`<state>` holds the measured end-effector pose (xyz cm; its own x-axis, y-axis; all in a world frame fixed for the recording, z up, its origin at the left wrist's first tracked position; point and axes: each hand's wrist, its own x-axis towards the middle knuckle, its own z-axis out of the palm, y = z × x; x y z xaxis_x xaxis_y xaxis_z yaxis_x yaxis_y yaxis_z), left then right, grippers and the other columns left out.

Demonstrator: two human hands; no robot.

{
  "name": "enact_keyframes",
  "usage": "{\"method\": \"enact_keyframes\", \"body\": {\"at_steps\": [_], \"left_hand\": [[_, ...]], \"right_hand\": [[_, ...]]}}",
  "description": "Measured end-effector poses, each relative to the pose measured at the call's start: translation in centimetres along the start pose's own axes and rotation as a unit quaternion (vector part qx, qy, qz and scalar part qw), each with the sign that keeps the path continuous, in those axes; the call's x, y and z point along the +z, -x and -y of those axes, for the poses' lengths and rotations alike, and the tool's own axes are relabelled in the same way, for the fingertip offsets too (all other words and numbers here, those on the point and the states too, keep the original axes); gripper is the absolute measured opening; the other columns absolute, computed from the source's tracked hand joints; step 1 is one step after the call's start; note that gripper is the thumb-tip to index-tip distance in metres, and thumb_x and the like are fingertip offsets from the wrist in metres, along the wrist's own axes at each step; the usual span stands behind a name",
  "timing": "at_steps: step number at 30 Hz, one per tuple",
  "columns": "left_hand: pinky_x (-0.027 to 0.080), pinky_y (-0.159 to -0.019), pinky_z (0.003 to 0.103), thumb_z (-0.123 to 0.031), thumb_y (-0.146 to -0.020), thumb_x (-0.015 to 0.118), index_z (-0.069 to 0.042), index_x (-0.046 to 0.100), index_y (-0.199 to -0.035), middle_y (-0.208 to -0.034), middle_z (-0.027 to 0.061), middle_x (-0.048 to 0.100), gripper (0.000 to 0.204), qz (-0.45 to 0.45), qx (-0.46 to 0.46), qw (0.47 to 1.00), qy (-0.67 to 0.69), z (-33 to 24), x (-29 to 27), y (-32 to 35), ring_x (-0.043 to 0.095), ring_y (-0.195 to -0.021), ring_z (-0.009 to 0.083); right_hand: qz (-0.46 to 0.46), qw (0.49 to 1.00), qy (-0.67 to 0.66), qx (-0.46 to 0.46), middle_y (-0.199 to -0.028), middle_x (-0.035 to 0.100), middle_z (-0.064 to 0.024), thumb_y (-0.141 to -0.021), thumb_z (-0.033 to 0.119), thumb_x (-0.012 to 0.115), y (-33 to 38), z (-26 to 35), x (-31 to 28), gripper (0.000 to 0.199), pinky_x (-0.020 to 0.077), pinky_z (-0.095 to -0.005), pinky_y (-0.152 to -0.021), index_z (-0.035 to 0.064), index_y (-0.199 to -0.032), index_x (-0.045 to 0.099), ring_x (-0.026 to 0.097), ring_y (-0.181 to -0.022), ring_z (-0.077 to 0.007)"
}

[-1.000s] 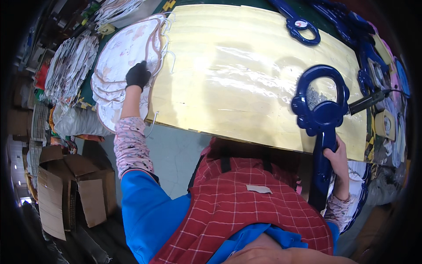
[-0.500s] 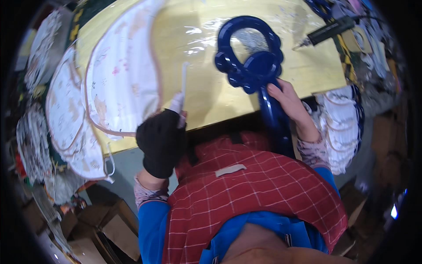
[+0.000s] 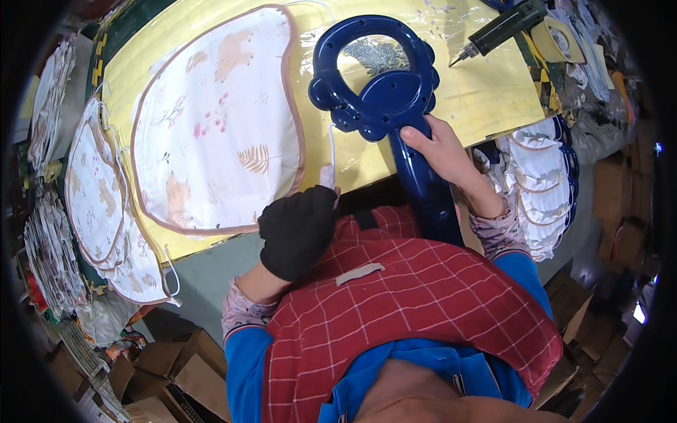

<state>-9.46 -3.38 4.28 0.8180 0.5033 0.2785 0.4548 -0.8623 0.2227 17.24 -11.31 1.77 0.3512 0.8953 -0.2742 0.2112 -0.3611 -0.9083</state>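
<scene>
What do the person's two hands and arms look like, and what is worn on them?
The left hand wears a black fingerless glove; the fingertips stick out. The right hand is bare. Both forearms have tight patterned pinkish cuffs under bright blue sleeves. A red apron with thin white checks covers the chest.

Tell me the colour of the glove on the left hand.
Black glove; clearest in the head view.
</scene>
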Motion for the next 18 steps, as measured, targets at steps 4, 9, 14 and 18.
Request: {"method": "enact_keyframes", "body": {"at_steps": [4, 9, 14, 18], "left_hand": [[0.04, -0.045, 0.036, -0.029, -0.088, 0.067, -0.006, 0.061, -0.124, -0.06, 0.002, 0.051, 0.043, 0.033, 0.034, 0.998, -0.051, 2.0, 1.2, 1.4, 0.053, -0.05, 0.019], [0.043, -0.065, 0.042, -0.065, -0.096, 0.032, -0.005, 0.067, -0.115, -0.071, 0.0081, 0.053, 0.072, 0.014, 0.029, 0.997, -0.07, 12.8, -2.2, 5.4, 0.056, -0.07, 0.0291], [0.048, -0.067, 0.04, -0.044, -0.1, 0.043, -0.004, 0.069, -0.112, -0.074, 0.0096, 0.057, 0.049, 0.023, -0.04, 0.996, -0.074, 14.3, -2.7, 5.3, 0.06, -0.072, 0.0289], [0.052, -0.066, 0.037, -0.017, -0.084, 0.071, -0.011, 0.07, -0.108, -0.088, 0.0097, 0.065, 0.025, -0.079, 0.033, 0.994, -0.071, 9.5, -2.1, -2.4, 0.064, -0.075, 0.0275]], "right_hand": [[0.059, 0.998, 0.0, -0.033, -0.097, 0.067, -0.0076, -0.092, 0.037, 0.068, -0.4, 0.4, 0.5, 0.046, 0.0505, -0.0282, -0.079, -0.0016, -0.115, 0.063, 0.061, -0.087, -0.0125], [0.172, 0.977, 0.04, -0.119, -0.098, 0.069, -0.0141, -0.09, 0.039, 0.068, -2.3, 2.9, 1.6, 0.044, 0.051, -0.034, -0.082, 0.0013, -0.113, 0.064, 0.066, -0.088, -0.0226], [0.237, 0.885, 0.352, -0.19, -0.078, 0.069, -0.0195, -0.092, 0.057, 0.056, -4.6, 4.7, 1.6, 0.059, 0.0547, -0.0407, -0.073, -0.0001, -0.099, 0.068, 0.069, -0.077, -0.0339], [0.016, 0.827, 0.372, -0.421, -0.084, 0.061, -0.0077, -0.087, 0.03, 0.067, -10.3, 3.2, -0.1, 0.028, 0.0547, -0.0382, -0.079, 0.0033, -0.093, 0.063, 0.063, -0.081, -0.025]]}}
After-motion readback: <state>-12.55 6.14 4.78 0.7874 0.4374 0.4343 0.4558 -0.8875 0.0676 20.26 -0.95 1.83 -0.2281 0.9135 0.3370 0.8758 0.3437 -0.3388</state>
